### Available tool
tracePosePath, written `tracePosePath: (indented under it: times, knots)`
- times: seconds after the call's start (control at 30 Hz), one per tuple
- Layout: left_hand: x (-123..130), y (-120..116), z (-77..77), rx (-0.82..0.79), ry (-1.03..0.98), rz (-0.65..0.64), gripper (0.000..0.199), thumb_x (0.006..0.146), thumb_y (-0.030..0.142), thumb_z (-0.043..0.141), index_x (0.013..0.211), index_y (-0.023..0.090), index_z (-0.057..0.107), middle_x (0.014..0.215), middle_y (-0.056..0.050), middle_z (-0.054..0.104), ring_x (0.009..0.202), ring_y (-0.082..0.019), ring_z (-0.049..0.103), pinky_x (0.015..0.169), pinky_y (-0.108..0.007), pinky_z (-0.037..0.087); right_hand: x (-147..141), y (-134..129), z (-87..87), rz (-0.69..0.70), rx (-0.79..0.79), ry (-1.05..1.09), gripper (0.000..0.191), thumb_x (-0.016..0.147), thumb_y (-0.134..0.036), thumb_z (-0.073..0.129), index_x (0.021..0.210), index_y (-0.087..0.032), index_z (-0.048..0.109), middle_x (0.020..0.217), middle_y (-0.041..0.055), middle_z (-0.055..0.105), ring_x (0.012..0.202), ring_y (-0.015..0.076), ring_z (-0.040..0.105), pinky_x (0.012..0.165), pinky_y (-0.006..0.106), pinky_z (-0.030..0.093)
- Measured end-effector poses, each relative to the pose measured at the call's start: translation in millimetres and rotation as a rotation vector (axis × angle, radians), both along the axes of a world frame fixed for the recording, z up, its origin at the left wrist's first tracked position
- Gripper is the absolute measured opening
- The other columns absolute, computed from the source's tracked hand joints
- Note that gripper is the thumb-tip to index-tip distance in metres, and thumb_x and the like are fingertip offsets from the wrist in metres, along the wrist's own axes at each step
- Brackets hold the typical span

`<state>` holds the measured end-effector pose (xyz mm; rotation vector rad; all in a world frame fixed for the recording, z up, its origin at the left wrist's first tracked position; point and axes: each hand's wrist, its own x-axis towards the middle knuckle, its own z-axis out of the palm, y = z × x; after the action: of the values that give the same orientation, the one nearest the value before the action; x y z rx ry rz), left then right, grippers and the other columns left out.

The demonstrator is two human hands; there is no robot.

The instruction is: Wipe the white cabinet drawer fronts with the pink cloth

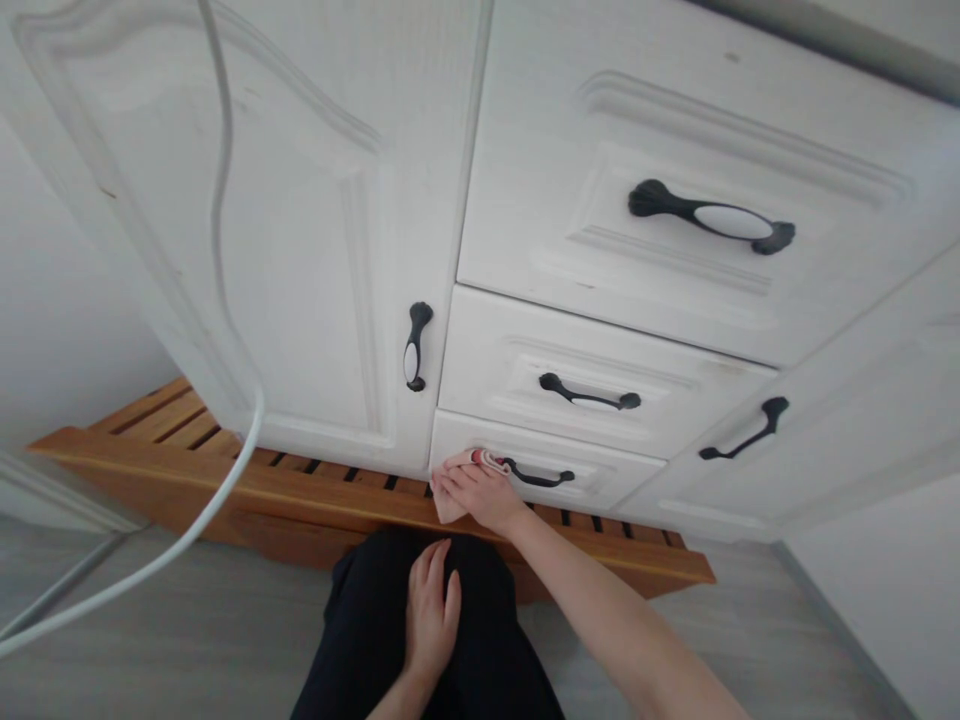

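A folded pink cloth [451,506] with a red and white edge lies under my right hand [484,494], which presses it against the left side of the bottom white drawer [607,480]. The fingers are bent over the cloth, just left of that drawer's dark handle [538,476]. My left hand [433,612] rests on my dark-clothed thigh with its fingers extended and nothing in them. Two more drawers, the middle one [480,340] and the large top one [525,200], sit above, both closed.
A white cabinet door [300,240] with a dark handle stands left of the drawers, and another door [750,490] is at the right. A slatted wooden bench [322,495] runs along the cabinet's base. A white cable [187,540] hangs across the left side.
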<state>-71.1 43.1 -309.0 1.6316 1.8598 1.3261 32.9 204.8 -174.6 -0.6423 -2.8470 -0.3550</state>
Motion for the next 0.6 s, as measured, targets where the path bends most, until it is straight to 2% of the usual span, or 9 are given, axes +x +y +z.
tracePosePath:
  times: [0.13,0.23,0.33,0.43,0.6]
  knots:
    - [-1.1,-0.4,-1.7,0.006,0.022,0.003,0.039,0.098,0.033,0.04,0.134,0.021,0.052,0.129,-0.011,0.058,0.124,-0.026,0.053,0.107,-0.054,0.049,3.6,-8.4,-16.5,-0.034,-0.011,-0.032,0.028,0.101,-0.021,0.045,0.126,-0.016,0.057,0.122,0.0067,0.066,0.113,0.0186,0.053,0.093,0.034,0.044]
    - [-2.6,-0.6,-5.2,0.001,0.029,-0.01,0.04,0.098,0.036,0.039,0.133,0.02,0.053,0.129,-0.012,0.059,0.124,-0.027,0.053,0.107,-0.055,0.049,2.5,-12.4,-19.8,-0.07,-0.01,-0.043,0.023,0.1,-0.024,0.049,0.12,-0.019,0.059,0.117,0.0046,0.067,0.111,0.018,0.053,0.09,0.033,0.045]
    - [-3.8,-0.3,-8.1,-0.002,0.033,-0.015,0.042,0.097,0.038,0.039,0.132,0.019,0.053,0.128,-0.013,0.059,0.123,-0.028,0.054,0.107,-0.056,0.048,15.1,-14.4,-17.7,-0.097,0.005,-0.025,0.023,0.101,-0.027,0.048,0.121,-0.025,0.06,0.129,0.0004,0.065,0.117,0.0161,0.052,0.09,0.032,0.046]
    - [-4.8,-1.3,-9.4,-0.005,0.032,-0.011,0.042,0.097,0.039,0.039,0.133,0.019,0.053,0.13,-0.012,0.059,0.124,-0.027,0.054,0.108,-0.056,0.048,52.8,-18.7,-17.5,-0.118,0.027,0.008,0.03,0.101,-0.027,0.048,0.13,-0.029,0.057,0.145,-0.002,0.058,0.124,0.0148,0.05,0.092,0.032,0.046]
    - [-6.2,-3.4,-9.9,-0.011,0.028,-0.024,0.042,0.097,0.039,0.04,0.133,0.021,0.054,0.13,-0.011,0.059,0.125,-0.026,0.054,0.11,-0.056,0.047,156.6,-29.2,-15.8,-0.189,0.025,0.031,0.043,0.094,-0.018,0.059,0.135,-0.029,0.058,0.145,0.0,0.06,0.123,0.017,0.053,0.095,0.034,0.045]
